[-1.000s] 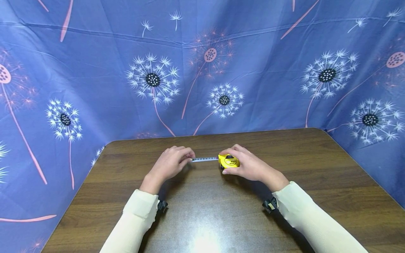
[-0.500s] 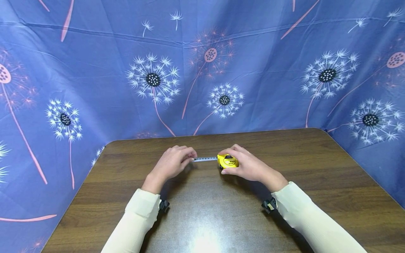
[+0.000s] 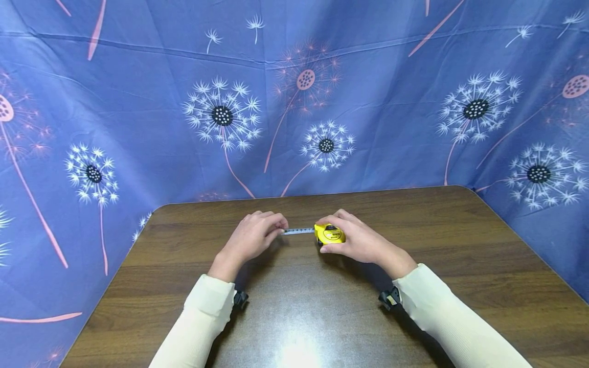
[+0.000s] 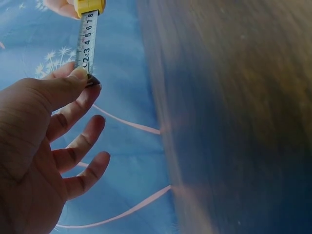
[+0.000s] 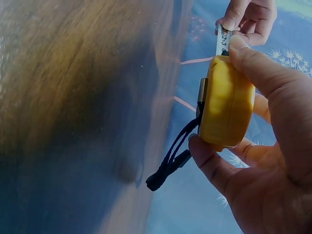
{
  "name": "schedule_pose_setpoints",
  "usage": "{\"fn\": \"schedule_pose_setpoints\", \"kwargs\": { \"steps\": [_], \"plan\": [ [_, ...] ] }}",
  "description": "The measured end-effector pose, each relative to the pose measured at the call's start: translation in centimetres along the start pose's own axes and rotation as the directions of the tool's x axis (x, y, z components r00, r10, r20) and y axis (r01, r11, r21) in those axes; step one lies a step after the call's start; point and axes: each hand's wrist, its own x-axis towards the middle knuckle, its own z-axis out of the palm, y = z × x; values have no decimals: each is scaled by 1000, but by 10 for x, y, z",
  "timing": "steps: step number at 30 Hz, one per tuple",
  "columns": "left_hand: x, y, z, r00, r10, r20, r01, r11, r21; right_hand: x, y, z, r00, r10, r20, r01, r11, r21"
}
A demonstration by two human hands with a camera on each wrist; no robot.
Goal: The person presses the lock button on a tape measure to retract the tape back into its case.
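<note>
My right hand (image 3: 359,240) grips a yellow tape measure (image 3: 330,234) by its case, thumb and fingers spread round it. A short length of white blade (image 3: 299,231) runs from the case to my left hand (image 3: 253,235). In the left wrist view, thumb and index finger pinch the end of the blade (image 4: 87,41) by its dark hook, and numbers up to 8 show. The other left fingers are spread apart below. From the case (image 5: 226,105) in the right wrist view hang a metal belt clip and a black wrist strap (image 5: 168,163).
Both hands are over a brown wood-grain table (image 3: 294,286), with a bright glare near its front. Behind it hangs a blue cloth (image 3: 391,153) with dandelion prints. A black wrist camera (image 3: 390,298) sits at the right cuff, another (image 3: 240,298) at the left.
The two hands have drawn slightly closer together, left hand rightward and right hand a little leftward. The stretch of blade showing between them is shorter.
</note>
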Motion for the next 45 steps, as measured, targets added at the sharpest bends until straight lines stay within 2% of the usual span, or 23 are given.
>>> {"fn": "schedule_pose_setpoints", "kwargs": {
  "steps": [30, 45],
  "plan": [
    [7, 8, 8, 1000, -3, -4, 3, 1000, -21, 1, -3, 4, 1000, 5, 24, -6, 1000, 26],
    [9, 11, 10, 1000, 25, -17, -25, 1000, -11, 2, -4, 5, 1000, -3, 13, 2, 999, 38]
  ]
}}
